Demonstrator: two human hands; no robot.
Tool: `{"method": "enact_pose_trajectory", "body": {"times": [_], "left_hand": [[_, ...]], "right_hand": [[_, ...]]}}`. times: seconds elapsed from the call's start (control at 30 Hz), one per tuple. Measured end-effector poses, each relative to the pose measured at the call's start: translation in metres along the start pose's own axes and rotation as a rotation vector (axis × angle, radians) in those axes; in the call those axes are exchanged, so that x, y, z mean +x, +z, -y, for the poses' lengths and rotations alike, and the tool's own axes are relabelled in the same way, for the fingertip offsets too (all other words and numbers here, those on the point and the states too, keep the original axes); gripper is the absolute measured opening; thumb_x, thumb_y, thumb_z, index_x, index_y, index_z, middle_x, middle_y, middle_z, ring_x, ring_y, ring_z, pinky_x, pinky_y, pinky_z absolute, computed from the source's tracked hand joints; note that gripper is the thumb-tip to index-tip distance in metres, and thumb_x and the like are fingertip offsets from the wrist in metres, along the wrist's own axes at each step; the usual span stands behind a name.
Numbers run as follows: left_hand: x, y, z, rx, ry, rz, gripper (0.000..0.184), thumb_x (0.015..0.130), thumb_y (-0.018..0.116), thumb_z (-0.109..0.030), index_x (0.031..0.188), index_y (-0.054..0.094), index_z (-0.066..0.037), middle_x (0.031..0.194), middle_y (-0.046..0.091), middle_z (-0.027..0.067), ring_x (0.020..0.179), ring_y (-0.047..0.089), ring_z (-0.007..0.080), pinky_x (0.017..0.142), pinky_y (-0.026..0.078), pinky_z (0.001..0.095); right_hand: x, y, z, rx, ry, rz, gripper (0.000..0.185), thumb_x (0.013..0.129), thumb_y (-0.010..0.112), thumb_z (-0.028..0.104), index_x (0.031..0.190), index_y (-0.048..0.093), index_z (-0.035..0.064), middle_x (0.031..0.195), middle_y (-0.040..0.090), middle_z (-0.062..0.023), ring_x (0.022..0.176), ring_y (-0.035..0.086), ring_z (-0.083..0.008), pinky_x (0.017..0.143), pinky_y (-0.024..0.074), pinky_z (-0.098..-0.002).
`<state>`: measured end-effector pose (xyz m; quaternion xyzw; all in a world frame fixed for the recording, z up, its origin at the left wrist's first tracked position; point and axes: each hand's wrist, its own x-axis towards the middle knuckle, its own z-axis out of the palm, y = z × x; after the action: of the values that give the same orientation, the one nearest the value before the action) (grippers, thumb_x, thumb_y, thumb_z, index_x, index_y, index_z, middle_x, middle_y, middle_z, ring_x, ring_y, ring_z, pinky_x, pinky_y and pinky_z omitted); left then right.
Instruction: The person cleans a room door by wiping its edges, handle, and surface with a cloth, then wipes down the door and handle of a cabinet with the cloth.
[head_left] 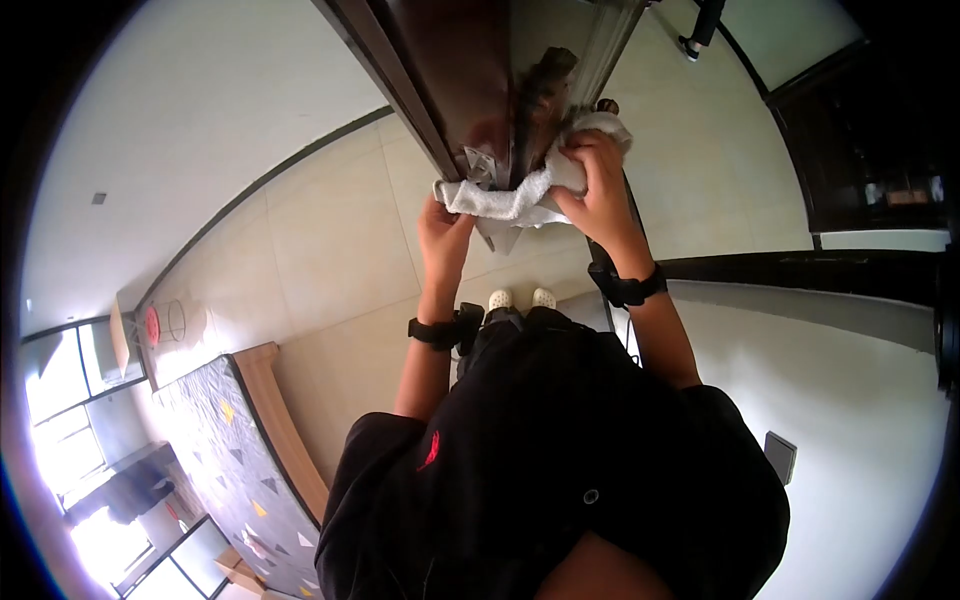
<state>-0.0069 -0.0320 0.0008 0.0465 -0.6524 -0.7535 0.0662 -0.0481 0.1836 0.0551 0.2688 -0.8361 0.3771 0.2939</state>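
A white towel (510, 200) is stretched across the edge of a glossy dark brown door (460, 70), just below a metal lock plate (480, 165). My left hand (445, 235) is closed on the towel's left end, with the fingertips partly hidden behind it. On the other side, my right hand (600, 185) grips the bunched right part, fingers bent over the cloth against the door's face. A round dark knob (607, 106) shows just beyond the towel there. Both wrists wear black bands.
Light tiles (330, 220) cover the floor, and my pale clogs (520, 298) stand on them below the door. A bed with a patterned mattress (225, 430) lies at lower left near bright windows. Another person's foot (690, 47) is at upper right, near a dark doorway (860, 140).
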Motion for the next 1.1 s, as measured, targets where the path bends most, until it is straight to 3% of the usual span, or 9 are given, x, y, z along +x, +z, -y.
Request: {"method": "enact_pose_trajectory", "body": {"times": [0.2,0.27,0.4,0.47,0.5,0.63,0.77,0.83,1.1], "left_hand": [[-0.002,0.003,-0.008,-0.012,-0.031,0.057,0.027,0.081,0.060,0.003,0.108,0.056,0.001,0.103,0.063,0.0054,0.096,0.058,0.0134,0.083,0.046,0.0280],[0.002,0.001,-0.001,-0.002,0.032,0.039,0.026,0.080,0.060,0.001,0.106,0.058,0.000,0.094,0.064,0.0030,0.085,0.059,0.0085,0.074,0.047,0.0244],[0.004,-0.008,0.004,-0.014,0.022,0.061,0.025,0.079,0.061,0.000,0.103,0.058,0.001,0.088,0.064,0.0025,0.079,0.059,0.0083,0.070,0.048,0.0240],[0.005,-0.015,0.004,0.259,-0.032,0.077,0.025,0.077,0.063,-0.002,0.101,0.058,0.001,0.084,0.065,0.0041,0.076,0.060,0.0088,0.064,0.048,0.0246],[0.003,-0.010,-0.005,0.206,-0.004,0.065,0.025,0.075,0.065,-0.004,0.099,0.058,0.001,0.079,0.065,0.0053,0.070,0.060,0.0089,0.058,0.047,0.0250],[0.007,-0.010,0.003,0.248,-0.014,0.065,0.024,0.076,0.064,-0.005,0.099,0.058,0.001,0.077,0.065,0.0055,0.067,0.059,0.0084,0.056,0.046,0.0246],[0.001,-0.006,0.014,0.112,-0.027,0.019,0.023,0.077,0.062,-0.004,0.099,0.057,0.002,0.075,0.065,0.0055,0.067,0.060,0.0095,0.057,0.047,0.0249],[0.002,-0.002,0.014,0.108,-0.021,-0.006,0.023,0.077,0.062,-0.003,0.099,0.057,0.002,0.075,0.064,0.0056,0.068,0.060,0.0098,0.058,0.048,0.0248],[0.002,0.003,0.005,0.087,0.002,-0.048,0.019,0.082,0.056,0.001,0.101,0.056,0.002,0.087,0.064,0.0048,0.074,0.061,0.0124,0.067,0.050,0.0266]], "right_hand": [[0.004,-0.020,-0.011,-0.043,-0.062,0.157,0.053,0.059,0.080,0.014,0.105,0.057,0.0044,0.110,0.055,-0.0119,0.109,0.050,-0.0333,0.093,0.0395,-0.0421],[0.015,-0.032,-0.013,-0.087,-0.098,0.198,0.059,0.057,0.082,0.017,0.110,0.058,0.0076,0.112,0.055,-0.0090,0.107,0.052,-0.0306,0.092,0.0427,-0.0412],[0.033,-0.048,-0.014,-0.202,-0.084,0.341,0.074,0.044,0.081,0.005,0.114,0.058,0.0104,0.117,0.057,-0.0043,0.111,0.054,-0.0267,0.090,0.0480,-0.0367],[0.044,-0.049,-0.026,-0.194,-0.150,0.359,0.075,0.040,0.081,0.002,0.112,0.059,0.0090,0.114,0.060,-0.0053,0.113,0.053,-0.0267,0.091,0.0480,-0.0361],[0.045,-0.044,-0.043,-0.189,-0.164,0.344,0.057,0.049,0.079,0.005,0.103,0.061,0.0077,0.105,0.062,-0.0066,0.109,0.054,-0.0287,0.093,0.0460,-0.0391],[0.049,-0.011,-0.074,-0.083,-0.269,0.233,0.022,0.062,0.068,0.012,0.082,0.058,0.0082,0.089,0.060,-0.0086,0.092,0.055,-0.0322,0.091,0.0413,-0.0426],[0.028,0.015,-0.081,-0.040,-0.279,0.049,0.025,0.059,0.071,0.012,0.080,0.057,0.0085,0.085,0.058,-0.0090,0.089,0.053,-0.0319,0.084,0.0416,-0.0409],[0.006,0.036,-0.083,0.136,0.029,-0.106,0.029,0.057,0.074,0.013,0.080,0.057,0.0086,0.084,0.058,-0.0089,0.087,0.053,-0.0313,0.079,0.0405,-0.0402],[-0.002,0.041,-0.079,0.158,0.070,-0.108,0.032,0.055,0.075,0.011,0.081,0.058,0.0097,0.084,0.058,-0.0077,0.086,0.053,-0.0309,0.077,0.0390,-0.0383]]}}
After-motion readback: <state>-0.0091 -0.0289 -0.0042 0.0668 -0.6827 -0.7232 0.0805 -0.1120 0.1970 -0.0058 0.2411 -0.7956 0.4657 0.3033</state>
